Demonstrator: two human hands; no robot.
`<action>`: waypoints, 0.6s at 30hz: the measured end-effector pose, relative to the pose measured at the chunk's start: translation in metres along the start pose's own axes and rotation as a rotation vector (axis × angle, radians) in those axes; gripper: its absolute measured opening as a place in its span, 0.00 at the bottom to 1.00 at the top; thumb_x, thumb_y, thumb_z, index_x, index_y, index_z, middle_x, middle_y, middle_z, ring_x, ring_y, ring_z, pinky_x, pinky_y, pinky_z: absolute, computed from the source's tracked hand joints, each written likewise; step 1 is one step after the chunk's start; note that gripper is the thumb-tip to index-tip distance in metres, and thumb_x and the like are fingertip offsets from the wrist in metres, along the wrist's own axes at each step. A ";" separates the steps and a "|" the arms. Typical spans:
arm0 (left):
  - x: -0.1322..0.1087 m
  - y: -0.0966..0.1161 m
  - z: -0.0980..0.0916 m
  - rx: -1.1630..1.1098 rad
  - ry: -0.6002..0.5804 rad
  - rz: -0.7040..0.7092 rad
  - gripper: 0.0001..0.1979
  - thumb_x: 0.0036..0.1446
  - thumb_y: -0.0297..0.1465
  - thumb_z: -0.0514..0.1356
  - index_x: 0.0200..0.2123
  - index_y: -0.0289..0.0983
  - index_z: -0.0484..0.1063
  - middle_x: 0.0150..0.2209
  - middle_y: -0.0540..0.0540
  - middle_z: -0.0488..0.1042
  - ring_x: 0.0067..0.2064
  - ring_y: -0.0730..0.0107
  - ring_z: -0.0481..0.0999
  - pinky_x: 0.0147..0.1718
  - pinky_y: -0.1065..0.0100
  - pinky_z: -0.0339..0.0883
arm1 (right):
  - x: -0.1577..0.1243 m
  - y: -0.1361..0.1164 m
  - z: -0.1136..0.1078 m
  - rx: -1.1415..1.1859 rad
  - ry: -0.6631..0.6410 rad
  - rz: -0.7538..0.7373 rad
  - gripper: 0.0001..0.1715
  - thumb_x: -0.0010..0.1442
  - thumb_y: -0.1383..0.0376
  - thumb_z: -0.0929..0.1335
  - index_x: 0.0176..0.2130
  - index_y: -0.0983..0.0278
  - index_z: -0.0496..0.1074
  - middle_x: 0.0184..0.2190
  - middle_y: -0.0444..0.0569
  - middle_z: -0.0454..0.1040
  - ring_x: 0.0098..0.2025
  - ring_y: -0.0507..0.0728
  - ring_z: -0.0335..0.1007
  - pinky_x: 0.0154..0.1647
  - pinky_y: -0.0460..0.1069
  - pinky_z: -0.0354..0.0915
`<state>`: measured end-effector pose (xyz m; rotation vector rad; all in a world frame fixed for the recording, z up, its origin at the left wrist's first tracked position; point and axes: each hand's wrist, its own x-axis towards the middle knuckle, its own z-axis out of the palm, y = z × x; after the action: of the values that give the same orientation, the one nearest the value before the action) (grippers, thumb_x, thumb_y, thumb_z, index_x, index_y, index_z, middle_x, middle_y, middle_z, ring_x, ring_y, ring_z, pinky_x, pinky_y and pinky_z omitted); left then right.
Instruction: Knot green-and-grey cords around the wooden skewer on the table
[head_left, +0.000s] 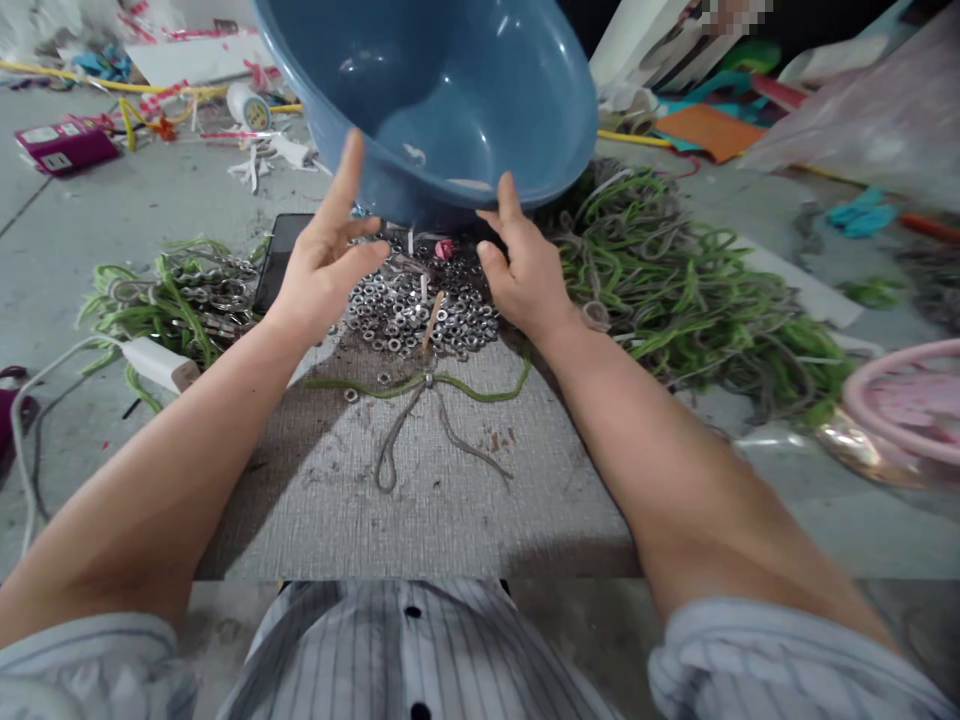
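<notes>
A blue plastic basin (480, 110) stands tilted at the far side of the board, its mouth facing me. My left hand (326, 255) is at its near left side, index finger raised against the wall and thumb spread. At the near rim, my right hand (525, 260) has its index finger up and thumb apart; whether it bears any weight is unclear. Between my hands lies a heap of metal nuts (405, 310) with a thin wooden stick (433, 322) on it. Nearer me, green cord (480, 397) and grey cord (388, 450) meet at one nut (429, 380).
Green and grey cords pile up at the right (697, 290) and in a smaller bundle (165, 290) at the left. A dark flat panel (283, 255) lies by my left wrist. A white adapter (161, 362), purple box (67, 145) and pink basket (907, 400) are around the board (322, 520).
</notes>
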<state>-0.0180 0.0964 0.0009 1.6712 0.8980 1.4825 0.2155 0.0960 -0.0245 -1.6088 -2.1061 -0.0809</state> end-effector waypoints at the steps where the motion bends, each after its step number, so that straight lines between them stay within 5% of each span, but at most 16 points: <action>1: 0.000 -0.003 -0.001 -0.009 -0.090 0.001 0.28 0.44 0.28 0.66 0.51 0.49 0.74 0.63 0.53 0.64 0.60 0.55 0.69 0.50 0.62 0.72 | 0.000 -0.002 0.000 -0.001 -0.022 -0.012 0.37 0.66 0.59 0.52 0.71 0.58 0.38 0.65 0.49 0.61 0.67 0.61 0.56 0.64 0.62 0.57; 6: -0.001 -0.024 -0.006 0.105 -0.022 -0.129 0.17 0.42 0.25 0.66 0.38 0.43 0.79 0.54 0.45 0.73 0.57 0.51 0.71 0.52 0.59 0.69 | 0.004 0.003 0.008 -0.045 -0.071 0.008 0.49 0.61 0.58 0.59 0.70 0.58 0.26 0.70 0.53 0.49 0.72 0.69 0.40 0.64 0.77 0.40; 11: 0.000 -0.035 -0.010 0.203 -0.007 -0.089 0.12 0.43 0.24 0.63 0.34 0.39 0.79 0.34 0.46 0.76 0.57 0.53 0.70 0.60 0.55 0.60 | 0.007 0.017 0.016 -0.066 0.008 0.055 0.48 0.62 0.54 0.60 0.70 0.52 0.27 0.70 0.53 0.48 0.71 0.73 0.41 0.60 0.82 0.42; 15: -0.002 -0.034 -0.013 0.263 -0.011 -0.090 0.18 0.42 0.25 0.62 0.40 0.40 0.78 0.45 0.45 0.76 0.50 0.56 0.73 0.55 0.57 0.65 | 0.005 0.013 0.005 -0.097 0.036 0.074 0.42 0.64 0.56 0.55 0.71 0.56 0.32 0.66 0.56 0.58 0.68 0.71 0.50 0.62 0.77 0.48; 18: -0.003 -0.028 -0.015 0.223 0.030 -0.028 0.24 0.40 0.23 0.63 0.43 0.46 0.76 0.56 0.47 0.71 0.56 0.54 0.69 0.54 0.60 0.66 | 0.002 0.002 -0.004 -0.084 0.026 0.036 0.39 0.65 0.61 0.51 0.71 0.59 0.36 0.60 0.55 0.67 0.64 0.65 0.60 0.64 0.67 0.55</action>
<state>-0.0339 0.1088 -0.0235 1.7902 1.1341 1.4344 0.2181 0.0974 -0.0209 -1.6846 -2.0781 -0.1795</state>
